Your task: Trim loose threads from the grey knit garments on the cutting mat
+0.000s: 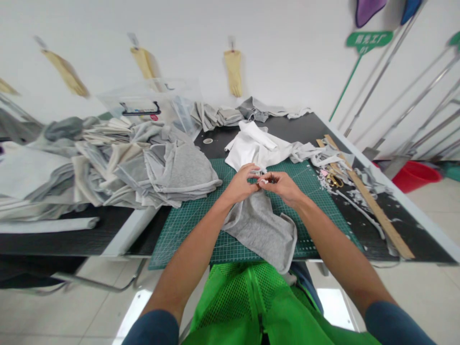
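Note:
A grey cloth piece (262, 225) with a pale edge lies over the green cutting mat (190, 215), its near end hanging past the table edge. At its far end my left hand (245, 183) is closed, fingers curled round the gathered fabric. My right hand (283, 186) meets it there, thumb and fingers pinched together. A small white bit shows at the right fingertips, and something dark sits among those fingers, too small to make out. Just beyond both hands lies a crumpled white cloth (257, 146), partly on the mat.
Folded grey and cream cloths (176, 167) are heaped at left, before a clear plastic box (151, 100). To the right lie gold-handled scissors (334, 181), white scraps and a long wooden ruler (377, 211). A tape roll (207, 141) sits behind the mat. A red bucket (417, 176) stands beyond the table.

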{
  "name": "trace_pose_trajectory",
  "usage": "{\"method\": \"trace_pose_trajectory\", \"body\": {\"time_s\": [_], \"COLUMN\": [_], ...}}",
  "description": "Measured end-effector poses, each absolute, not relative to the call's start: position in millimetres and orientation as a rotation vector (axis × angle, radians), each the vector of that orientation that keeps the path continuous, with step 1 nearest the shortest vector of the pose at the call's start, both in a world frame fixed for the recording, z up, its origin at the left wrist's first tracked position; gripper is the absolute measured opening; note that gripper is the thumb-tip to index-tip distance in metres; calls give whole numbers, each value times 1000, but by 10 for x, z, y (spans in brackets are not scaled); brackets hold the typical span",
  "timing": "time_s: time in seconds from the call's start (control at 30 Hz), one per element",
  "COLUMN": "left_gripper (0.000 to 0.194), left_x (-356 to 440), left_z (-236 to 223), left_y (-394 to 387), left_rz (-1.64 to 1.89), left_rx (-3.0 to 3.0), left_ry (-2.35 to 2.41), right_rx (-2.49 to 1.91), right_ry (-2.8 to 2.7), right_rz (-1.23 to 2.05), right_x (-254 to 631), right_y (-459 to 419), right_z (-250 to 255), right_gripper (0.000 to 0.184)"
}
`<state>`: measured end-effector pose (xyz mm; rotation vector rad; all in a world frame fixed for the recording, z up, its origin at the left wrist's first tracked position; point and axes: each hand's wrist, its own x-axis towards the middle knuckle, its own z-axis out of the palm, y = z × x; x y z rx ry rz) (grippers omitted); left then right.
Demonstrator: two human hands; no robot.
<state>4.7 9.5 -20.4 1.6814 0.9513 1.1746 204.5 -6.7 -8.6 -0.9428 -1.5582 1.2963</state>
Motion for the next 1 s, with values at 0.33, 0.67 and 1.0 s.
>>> {"method": "trace_pose_trajectory", "body": {"time_s": [0.33, 0.67, 1.0], "left_gripper": [31, 31, 25], "left_x": [101, 96, 81], "left_z": [-72, 16, -18], "left_y": [-2, -55, 19], "left_rz": [1064, 1091, 1272], "left_rx": [1448, 1420, 1191], "left_ry": [887, 941, 1010], "right_rx": [-940, -995, -991], "right_ry": [-1230, -1311, -1736], "right_rz": [1362, 1408, 1161], "right_x": [2037, 2082, 2163], "right_y": [-47, -68, -28], "right_z": [-53, -26, -149], "right_gripper": [51, 49, 32]}}
